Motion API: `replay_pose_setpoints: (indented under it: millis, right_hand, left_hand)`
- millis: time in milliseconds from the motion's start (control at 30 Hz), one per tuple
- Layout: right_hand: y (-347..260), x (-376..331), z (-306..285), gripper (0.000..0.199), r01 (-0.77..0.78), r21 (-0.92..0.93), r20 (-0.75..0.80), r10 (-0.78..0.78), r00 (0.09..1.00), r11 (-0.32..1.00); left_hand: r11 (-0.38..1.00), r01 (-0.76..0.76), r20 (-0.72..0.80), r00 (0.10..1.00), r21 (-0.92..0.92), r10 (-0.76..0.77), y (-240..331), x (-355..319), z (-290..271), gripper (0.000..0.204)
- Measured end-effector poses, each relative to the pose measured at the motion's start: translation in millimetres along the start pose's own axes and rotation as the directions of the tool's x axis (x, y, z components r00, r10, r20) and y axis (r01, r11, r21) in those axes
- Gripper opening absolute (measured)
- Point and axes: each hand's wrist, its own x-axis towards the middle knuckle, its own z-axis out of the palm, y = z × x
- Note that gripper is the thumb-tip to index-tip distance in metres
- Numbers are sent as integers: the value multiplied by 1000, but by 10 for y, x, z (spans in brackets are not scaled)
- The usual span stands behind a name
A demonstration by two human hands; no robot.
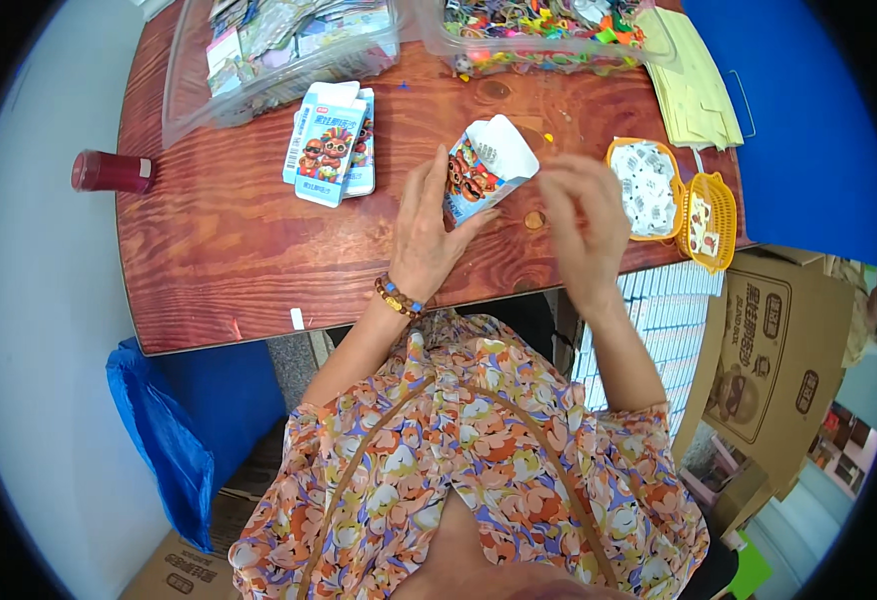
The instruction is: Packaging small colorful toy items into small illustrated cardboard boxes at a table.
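Observation:
My left hand [426, 215], with a beaded bracelet at its wrist, is closed round a small blue printed carton [472, 187]. The carton tilts away to the upper right and its white end flaps stand up. Just right of it hovers my right hand [591, 225], its fingers smeared by motion, so whether they hold anything cannot be made out. Beside that hand sits a yellow basket [681, 222] with small white packets [647, 190] in one half and printed pieces [701, 228] in the other. Flat blue cartons [330, 150] lie stacked to the left.
Two clear plastic bins stand at the table's far side: one of printed packets [299, 45], one of small colourful toys [549, 30]. Yellow sheets [694, 85] lie far right, a dark red jar [114, 172] at the left edge. Many white boxes [649, 320] and a brown carton [779, 340] are below right.

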Motion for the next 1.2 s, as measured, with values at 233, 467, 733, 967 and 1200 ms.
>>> replay_pose_setpoints:
  millis: [233,467,733,967,1200]
  right_hand:
    - [-128,-38,431,44,41,82,-192,-25,981,996]
    - [-93,-24,673,44,12,165,-155,14,988,986]
    - [135,95,372,33,-280,749,229,161,960,600]
    - [116,111,370,29,-376,747,340,170,925,549]
    - [158,122,386,32,-340,704,347,116,931,624]
  left_hand:
    - [1000,15,-105,994,-5,-16,51,60,27,89]
    - [996,45,-151,987,-73,-56,26,28,151,88]
    - [964,33,-4,999,-262,-36,-67,55,-132,57]
    - [649,270,135,958,-711,-252,106,126,-231,36]
    - [640,164,0,969,-751,-248,123,67,-171,44]
